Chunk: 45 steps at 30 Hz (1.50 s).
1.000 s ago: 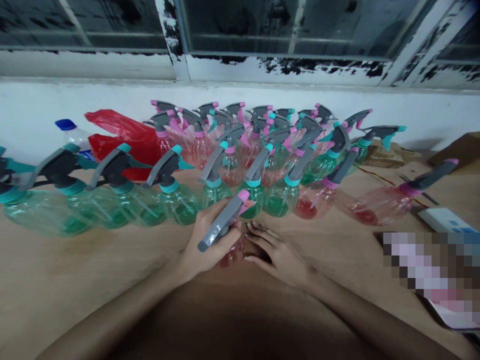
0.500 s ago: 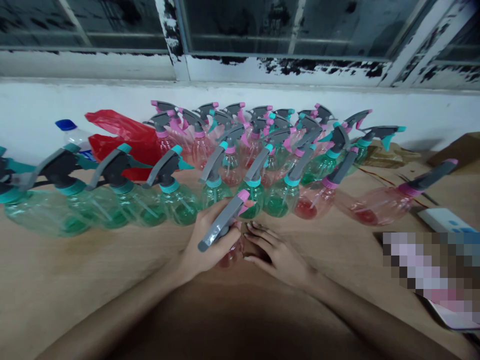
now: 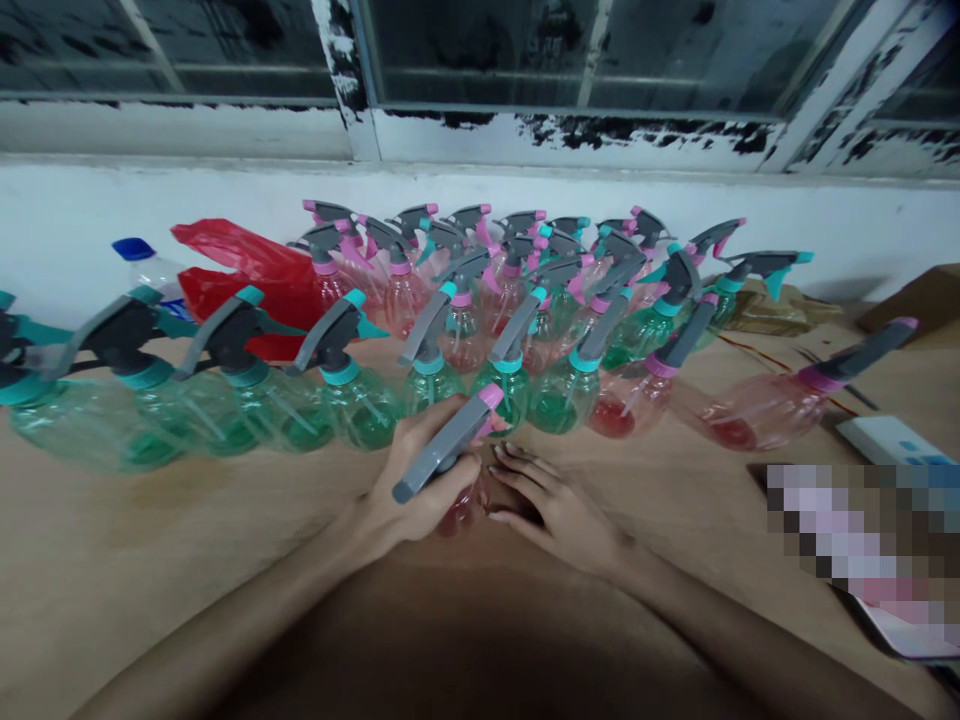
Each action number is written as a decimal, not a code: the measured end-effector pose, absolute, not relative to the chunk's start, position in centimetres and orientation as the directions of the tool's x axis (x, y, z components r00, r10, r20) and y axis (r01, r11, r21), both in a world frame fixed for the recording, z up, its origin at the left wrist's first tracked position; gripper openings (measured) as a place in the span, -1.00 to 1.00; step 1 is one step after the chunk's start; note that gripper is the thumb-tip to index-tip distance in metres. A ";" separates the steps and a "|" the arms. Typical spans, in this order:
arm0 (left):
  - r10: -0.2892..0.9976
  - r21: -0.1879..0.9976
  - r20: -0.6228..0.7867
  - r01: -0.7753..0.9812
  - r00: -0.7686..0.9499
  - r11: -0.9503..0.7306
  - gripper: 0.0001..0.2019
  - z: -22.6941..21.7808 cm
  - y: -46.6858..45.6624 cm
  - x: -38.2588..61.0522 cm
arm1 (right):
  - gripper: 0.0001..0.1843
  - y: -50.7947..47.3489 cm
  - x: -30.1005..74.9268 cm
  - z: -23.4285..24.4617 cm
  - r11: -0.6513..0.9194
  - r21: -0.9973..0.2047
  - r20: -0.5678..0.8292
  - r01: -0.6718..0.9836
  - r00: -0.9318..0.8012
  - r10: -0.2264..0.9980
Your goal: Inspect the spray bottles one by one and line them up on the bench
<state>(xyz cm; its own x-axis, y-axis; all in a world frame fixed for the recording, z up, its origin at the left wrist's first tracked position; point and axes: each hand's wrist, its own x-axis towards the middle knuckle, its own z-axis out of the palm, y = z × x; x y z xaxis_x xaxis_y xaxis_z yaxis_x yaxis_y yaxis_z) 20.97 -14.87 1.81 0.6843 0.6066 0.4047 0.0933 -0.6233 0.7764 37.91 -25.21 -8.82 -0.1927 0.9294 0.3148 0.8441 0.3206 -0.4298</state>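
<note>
My left hand (image 3: 401, 510) is wrapped round the neck of a spray bottle (image 3: 447, 446) just in front of me. This bottle has a grey trigger head with a pink nozzle and a clear pink body, partly hidden by the hand. To the right of its base rests my right hand (image 3: 551, 508), fingers stretched out and a little apart, fingertips close to the pink body. Whether they touch it I cannot tell. Just beyond my hands stands a green spray bottle (image 3: 504, 383) with a turquoise collar.
Several green spray bottles (image 3: 364, 405) line the left. More pink and green ones crowd behind, near a red plastic bag (image 3: 244, 270). A pink spray bottle (image 3: 765, 408) stands at right, by a white box (image 3: 889, 440) and a blurred-out device. The wall closes the back.
The grey head of the held spray bottle has shifted very slightly, its nozzle end moving right. My right hand has stayed in place.
</note>
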 end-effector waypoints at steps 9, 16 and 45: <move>0.625 0.769 0.421 0.107 0.657 -0.630 -0.74 1.6 -15.0 21.0 | -0.49 -25.2 37.9 -8.9 0.313 -0.421 0.311 0.851 -0.189 0.931; 0.626 0.772 0.441 0.084 0.643 -0.630 -0.70 1.0 -15.0 21.1 | -0.47 -25.2 37.9 -8.9 0.316 -0.447 0.308 0.837 -0.187 0.933; 0.654 0.813 0.379 0.102 0.655 -0.574 -0.77 1.4 -15.5 20.9 | -0.45 -25.2 37.9 -8.9 0.327 -0.434 0.313 0.840 -0.199 0.928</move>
